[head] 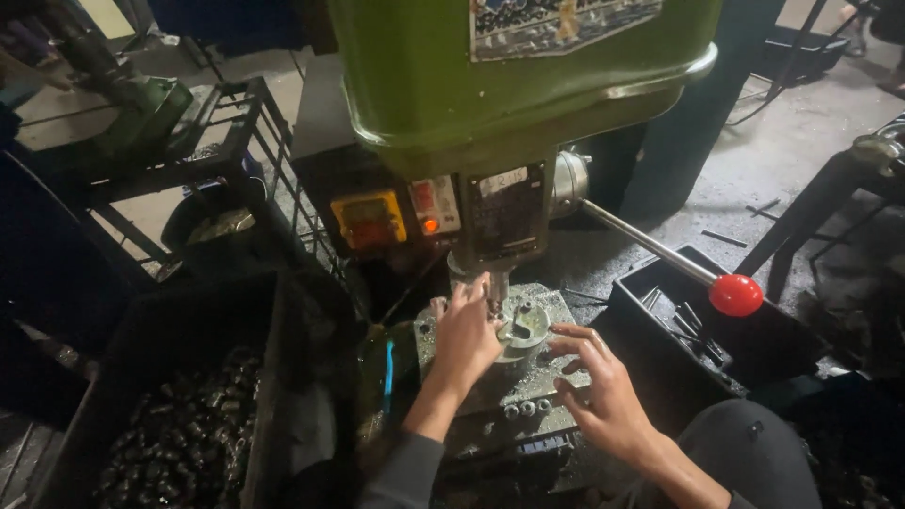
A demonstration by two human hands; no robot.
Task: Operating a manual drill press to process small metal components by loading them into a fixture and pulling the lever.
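Observation:
A green drill press head (pixel 509 75) fills the top of the view, its spindle (pixel 492 287) coming down over a round metal fixture (pixel 524 325) on the grey work table (pixel 542 372). My left hand (pixel 465 339) reaches in from below, its fingertips at the fixture beside the spindle; whether it pinches a small part is hidden. My right hand (pixel 603 386) rests on the table just right of the fixture with fingers spread and nothing in it.
The feed lever with a red ball knob (pixel 735 295) sticks out to the right over a black bin (pixel 716 330) of metal parts. A black crate (pixel 179 434) of dark metal pieces sits at lower left. A control box (pixel 396 217) has a yellow panel. A dark metal rack (pixel 226 141) stands at left.

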